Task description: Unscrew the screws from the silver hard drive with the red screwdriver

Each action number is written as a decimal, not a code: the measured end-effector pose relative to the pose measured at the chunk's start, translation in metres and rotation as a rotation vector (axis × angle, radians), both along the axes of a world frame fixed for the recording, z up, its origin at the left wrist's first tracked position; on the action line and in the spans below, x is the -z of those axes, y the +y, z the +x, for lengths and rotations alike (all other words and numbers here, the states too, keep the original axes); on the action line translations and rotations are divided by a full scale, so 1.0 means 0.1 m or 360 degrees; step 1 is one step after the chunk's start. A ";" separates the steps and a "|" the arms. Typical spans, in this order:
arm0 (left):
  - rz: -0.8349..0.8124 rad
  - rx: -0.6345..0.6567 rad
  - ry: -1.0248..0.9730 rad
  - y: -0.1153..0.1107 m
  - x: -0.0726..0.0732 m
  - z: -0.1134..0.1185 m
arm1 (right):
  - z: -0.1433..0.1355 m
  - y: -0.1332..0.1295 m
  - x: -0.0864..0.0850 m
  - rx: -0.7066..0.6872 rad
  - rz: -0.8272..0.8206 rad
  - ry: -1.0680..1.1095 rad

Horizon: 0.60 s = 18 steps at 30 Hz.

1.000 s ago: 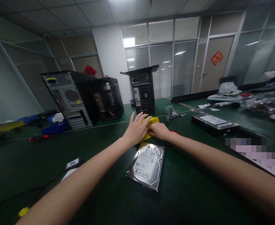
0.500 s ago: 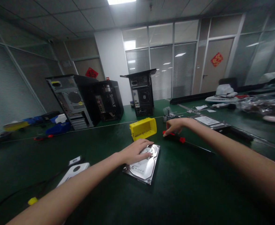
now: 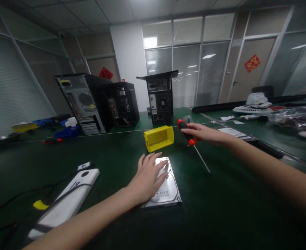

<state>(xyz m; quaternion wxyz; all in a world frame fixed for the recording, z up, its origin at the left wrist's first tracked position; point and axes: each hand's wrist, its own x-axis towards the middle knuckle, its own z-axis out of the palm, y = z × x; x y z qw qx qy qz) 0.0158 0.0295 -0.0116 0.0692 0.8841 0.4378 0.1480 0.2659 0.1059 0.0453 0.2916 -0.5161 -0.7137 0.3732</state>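
A silver hard drive (image 3: 170,191) with a white label lies on the green table. My left hand (image 3: 149,177) rests over its left side, fingers spread, covering part of the label. Between the thumb and fingers of my right hand (image 3: 198,132) is the black-and-red handle of a screwdriver (image 3: 185,132). Its handle is raised and tilted, while the long metal shaft slants down to the right towards the table. Just behind the drive stands a yellow plastic box (image 3: 159,138), its open side facing me.
Several black computer cases (image 3: 160,100) stand at the back. On the left lies a white power bank-like bar (image 3: 71,198) with a dark cable. To the right are another drive (image 3: 233,132), a white device (image 3: 257,102) and a heap of clear plastic bags (image 3: 296,121).
My right hand has picked the screwdriver's handle up off the table, swinging its shaft more steeply down. The hard drive has turned a little under my left hand. The view has shifted slightly.
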 end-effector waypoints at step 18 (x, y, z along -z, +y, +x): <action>-0.0045 0.0395 -0.0381 -0.30 0.23 0.06 | -0.56 -1.23 0.12 0.0083 0.1060 0.0654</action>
